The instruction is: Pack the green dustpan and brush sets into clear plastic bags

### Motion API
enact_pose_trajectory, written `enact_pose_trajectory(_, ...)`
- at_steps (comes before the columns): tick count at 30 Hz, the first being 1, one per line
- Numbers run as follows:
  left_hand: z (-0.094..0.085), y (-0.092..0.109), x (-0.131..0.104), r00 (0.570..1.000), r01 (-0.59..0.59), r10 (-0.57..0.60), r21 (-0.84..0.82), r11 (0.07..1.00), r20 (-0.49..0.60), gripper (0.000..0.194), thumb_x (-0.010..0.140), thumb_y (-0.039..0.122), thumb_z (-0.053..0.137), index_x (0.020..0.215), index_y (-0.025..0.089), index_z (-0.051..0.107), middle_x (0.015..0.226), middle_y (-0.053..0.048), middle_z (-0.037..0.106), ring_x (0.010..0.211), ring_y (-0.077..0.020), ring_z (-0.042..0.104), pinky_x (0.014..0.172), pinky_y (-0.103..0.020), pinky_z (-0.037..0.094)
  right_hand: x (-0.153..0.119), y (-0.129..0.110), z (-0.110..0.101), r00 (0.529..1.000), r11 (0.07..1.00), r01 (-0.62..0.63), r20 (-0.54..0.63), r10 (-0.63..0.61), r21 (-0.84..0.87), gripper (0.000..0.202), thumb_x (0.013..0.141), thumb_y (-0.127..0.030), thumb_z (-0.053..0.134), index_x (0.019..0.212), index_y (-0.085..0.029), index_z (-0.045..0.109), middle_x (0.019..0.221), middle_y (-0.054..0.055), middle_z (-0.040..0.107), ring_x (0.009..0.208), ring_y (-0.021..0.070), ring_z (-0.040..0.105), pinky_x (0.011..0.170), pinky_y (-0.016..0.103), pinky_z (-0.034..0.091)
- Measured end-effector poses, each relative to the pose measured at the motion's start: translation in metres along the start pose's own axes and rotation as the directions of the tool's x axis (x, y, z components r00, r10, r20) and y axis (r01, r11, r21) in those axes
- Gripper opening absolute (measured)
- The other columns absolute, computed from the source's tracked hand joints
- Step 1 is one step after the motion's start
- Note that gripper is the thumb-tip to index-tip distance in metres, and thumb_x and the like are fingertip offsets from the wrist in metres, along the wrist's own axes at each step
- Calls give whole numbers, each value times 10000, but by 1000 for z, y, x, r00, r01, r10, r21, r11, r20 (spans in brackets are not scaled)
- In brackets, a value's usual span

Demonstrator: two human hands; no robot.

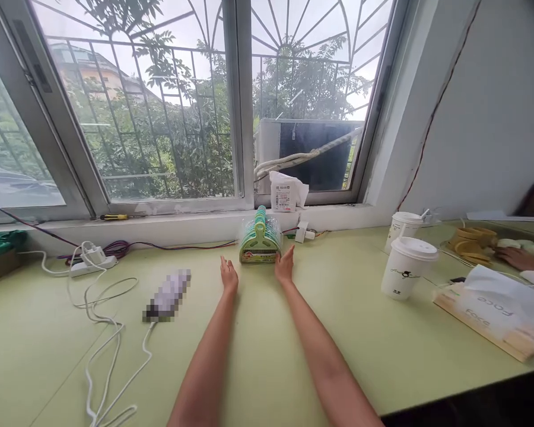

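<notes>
Both my arms stretch forward over a pale green table [267,356]. A green plastic-wrapped pack with a green handle [260,240] stands near the window sill. My right hand [285,265] is open, its fingers at the pack's lower right edge. Just left of the pack, my left hand [228,274] lies flat on the table with fingers apart and holds nothing.
A white power strip [92,262] and loose white cables [109,350] lie at the left, next to a blurred oblong object [168,295]. Two lidded paper cups [407,267] and a tissue box [493,317] stand at the right. Another person's hand [520,258] rests at far right.
</notes>
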State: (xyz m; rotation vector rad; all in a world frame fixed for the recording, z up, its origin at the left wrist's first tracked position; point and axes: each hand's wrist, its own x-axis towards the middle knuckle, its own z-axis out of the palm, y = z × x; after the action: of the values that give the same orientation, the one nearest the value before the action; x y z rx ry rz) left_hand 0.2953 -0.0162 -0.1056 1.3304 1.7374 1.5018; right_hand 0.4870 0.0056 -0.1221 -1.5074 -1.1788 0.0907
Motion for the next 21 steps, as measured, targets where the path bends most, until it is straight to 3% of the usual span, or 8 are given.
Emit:
enact_pose_trajectory(3, -16, -1, -17, 998, -55, 55, 3, 998, 27, 484, 951, 293, 302, 1389, 138, 435, 1418, -148, 463, 1340, -206, 400, 1103, -337, 319, 0, -8, -17, 999, 1000, 26, -29, -26, 8, 490, 921, -462, 321, 1264, -136, 451, 1280, 192, 551, 1147, 271, 537, 906, 392, 406)
enact_pose_trajectory(5, -23, -2, -25, 991, -113, 111, 22, 993, 72, 432, 940, 285, 345, 1304, 151, 534, 1345, -143, 528, 1286, -207, 460, 1070, -339, 363, 1, -12, -25, 1000, 1000, 24, 15, -24, 7, 386, 926, -461, 336, 1065, -176, 556, 1094, 124, 653, 962, 236, 610, 855, 359, 403)
enact_pose_trajectory(10, -24, 0, -29, 974, -180, 164, 97, 979, 157, 376, 927, 299, 384, 1190, 187, 627, 1232, -126, 593, 1161, -201, 560, 978, -331, 440, 9, -12, -24, 1000, 1000, 20, -1, -20, -11, 340, 911, -476, 395, 880, -191, 577, 916, 79, 689, 809, 218, 621, 793, 325, 370)
enact_pose_trajectory(17, -14, -3, -24, 962, -220, 168, 248, 943, 216, 399, 933, 375, 380, 1228, 225, 604, 1351, -111, 536, 1273, -229, 468, 1042, -372, 364, 14, -6, -10, 995, 997, -37, -89, 43, 66, 361, 875, -506, 447, 994, -170, 507, 969, 88, 643, 788, 208, 606, 685, 278, 361)
enact_pose_trajectory(21, -14, -2, -25, 939, -195, 122, 206, 959, 320, 503, 973, 445, 207, 1315, 283, 539, 1370, -57, 541, 1257, -219, 495, 1041, -381, 362, 13, -7, -12, 998, 995, -3, -68, 10, 98, 274, 894, -451, 453, 919, -190, 529, 918, 50, 655, 793, 191, 597, 714, 271, 362)
